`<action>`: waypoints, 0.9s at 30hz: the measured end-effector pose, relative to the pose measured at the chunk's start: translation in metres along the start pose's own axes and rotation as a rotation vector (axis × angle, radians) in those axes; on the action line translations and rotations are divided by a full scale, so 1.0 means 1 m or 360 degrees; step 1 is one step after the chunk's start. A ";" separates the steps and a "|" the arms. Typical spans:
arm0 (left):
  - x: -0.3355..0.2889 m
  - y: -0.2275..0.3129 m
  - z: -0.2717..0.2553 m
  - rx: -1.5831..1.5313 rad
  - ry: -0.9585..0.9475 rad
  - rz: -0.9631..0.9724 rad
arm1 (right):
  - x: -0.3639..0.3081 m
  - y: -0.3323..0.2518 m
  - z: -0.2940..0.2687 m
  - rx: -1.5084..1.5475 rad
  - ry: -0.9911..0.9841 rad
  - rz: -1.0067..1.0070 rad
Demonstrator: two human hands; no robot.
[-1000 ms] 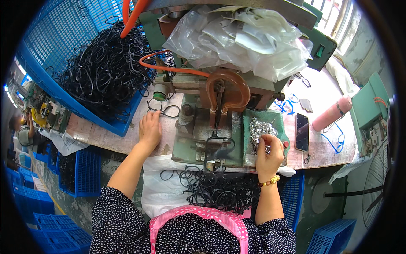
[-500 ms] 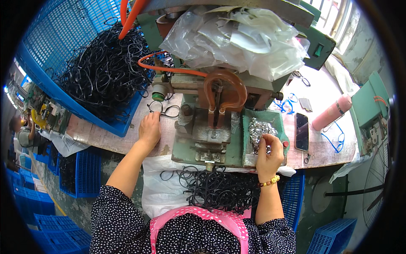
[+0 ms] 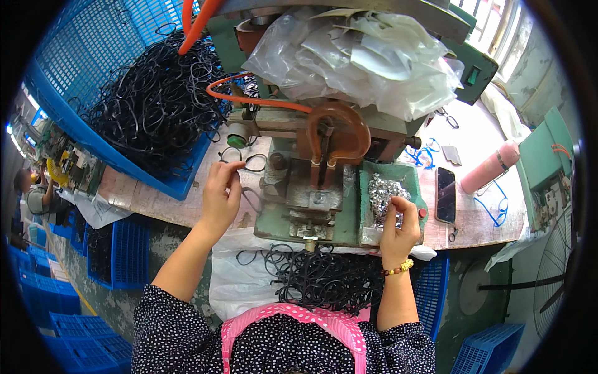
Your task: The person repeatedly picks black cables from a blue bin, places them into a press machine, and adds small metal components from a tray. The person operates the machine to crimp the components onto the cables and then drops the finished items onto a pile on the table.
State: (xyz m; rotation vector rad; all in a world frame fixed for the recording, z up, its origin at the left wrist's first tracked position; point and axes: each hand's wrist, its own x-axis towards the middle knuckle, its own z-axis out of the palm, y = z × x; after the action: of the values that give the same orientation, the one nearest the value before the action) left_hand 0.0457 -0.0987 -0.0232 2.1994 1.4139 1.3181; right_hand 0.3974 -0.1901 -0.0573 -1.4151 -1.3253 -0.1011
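Note:
My left hand (image 3: 221,196) is above the table left of the press (image 3: 311,187), its fingers curled and the index finger reaching out. A thin dark cord loop (image 3: 252,198) extends from beside its fingers and appears held there. Just beyond lie more black loops (image 3: 255,163) on the tabletop. My right hand (image 3: 400,230) is closed in a pinch over a green tray (image 3: 408,177) of small shiny metal pieces (image 3: 383,193). Whatever is between those fingertips is too small to make out. The press has a brown curved guard (image 3: 358,134) at its front.
A blue crate (image 3: 118,153) heaped with black cords (image 3: 156,106) stands at the left. More black cords (image 3: 324,274) lie on white cloth before me. Plastic bags (image 3: 355,56) cover the machine top. A phone (image 3: 445,196), pink bottle (image 3: 492,168) and fan (image 3: 554,274) are at the right.
My left hand has drawn slightly back from the loops on the table, and a dark loop now shows beside its fingers. My right hand stays pinched over the metal pieces.

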 end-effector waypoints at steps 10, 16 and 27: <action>-0.042 -0.058 0.005 0.0275 -0.0401 -0.0286 | 0.003 -0.002 -0.002 0.0016 -0.0026 -0.0069; -0.051 -0.064 0.006 0.0535 -0.0502 -0.0107 | 0.003 -0.004 -0.002 -0.0004 -0.0045 -0.0061; -0.048 -0.048 -0.001 0.0418 -0.0286 -0.0137 | 0.003 -0.004 -0.002 -0.0017 -0.0044 -0.0033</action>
State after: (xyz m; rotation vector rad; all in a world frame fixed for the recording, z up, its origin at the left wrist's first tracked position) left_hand 0.0083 -0.1128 -0.0784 2.3180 1.6694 0.9251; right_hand 0.3966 -0.1905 -0.0523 -1.4167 -1.3642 -0.1027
